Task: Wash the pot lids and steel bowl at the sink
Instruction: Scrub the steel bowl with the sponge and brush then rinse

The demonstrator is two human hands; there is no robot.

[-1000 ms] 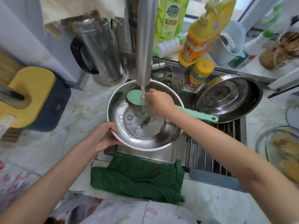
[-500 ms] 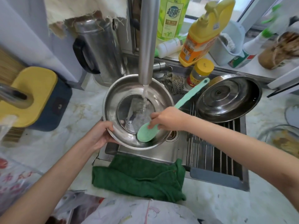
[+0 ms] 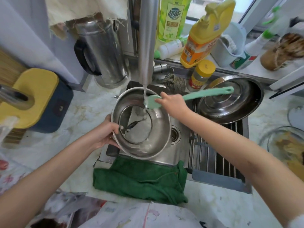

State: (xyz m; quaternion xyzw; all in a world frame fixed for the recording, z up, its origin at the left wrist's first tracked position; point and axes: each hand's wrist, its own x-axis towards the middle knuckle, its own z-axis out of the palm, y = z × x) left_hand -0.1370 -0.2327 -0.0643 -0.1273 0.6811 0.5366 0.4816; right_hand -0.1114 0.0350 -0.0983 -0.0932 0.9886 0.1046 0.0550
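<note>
Only thing I can actually read is 超能, white characters on the blue badge of the green detergent bottle (image 3: 172, 18), top middle of the frame. The orange bottle (image 3: 202, 45) beside it has label print too, but it's way too blurry.

A marbled table (image 3: 82, 112) surrounds a steel sink (image 3: 179, 150): a steel jug (image 3: 105, 53) at far left, a yellow-topped blue box (image 3: 41, 96) at left, a green cloth (image 3: 139, 180) at the near edge, a glass bowl (image 3: 283, 142) at right.

Green towel (image 3: 139, 181), yellow detergent bottle (image 3: 203, 40)
</note>
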